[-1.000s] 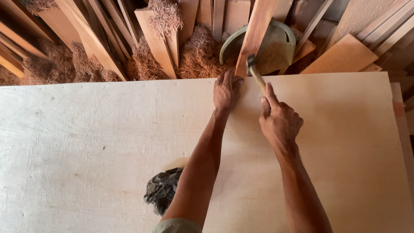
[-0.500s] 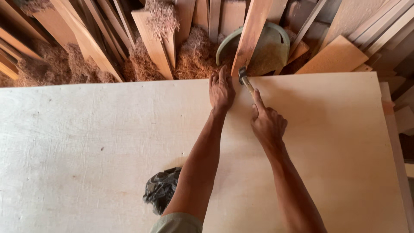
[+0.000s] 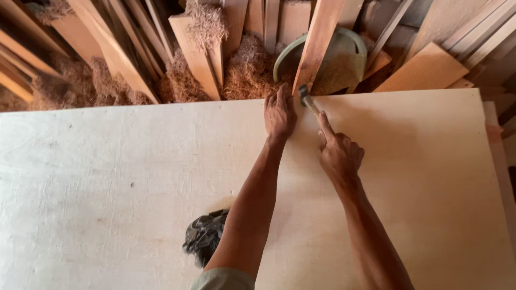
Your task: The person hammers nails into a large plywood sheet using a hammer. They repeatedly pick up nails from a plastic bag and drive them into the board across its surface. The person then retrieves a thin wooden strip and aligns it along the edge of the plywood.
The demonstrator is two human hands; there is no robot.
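Pale plywood sheet [image 3: 134,177] lies under both hands: left hand [image 3: 279,113] rests flat with fingers spread, right hand [image 3: 337,153] grips a hammer [image 3: 307,100].

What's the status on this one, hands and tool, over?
Left hand flat on plywood sheet at far edge. Right hand gripping hammer, head at the sheet's edge. Dark crumpled rag lies near, clear of the hands.

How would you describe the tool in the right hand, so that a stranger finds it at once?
Start from the large pale plywood sheet that fills most of the view and follow its far edge to the two hands. The left hand lies flat there; just beside it, the right hand grips a small hammer. Among all the wood, it alone has a grey metal head, near a leaning reddish plank.
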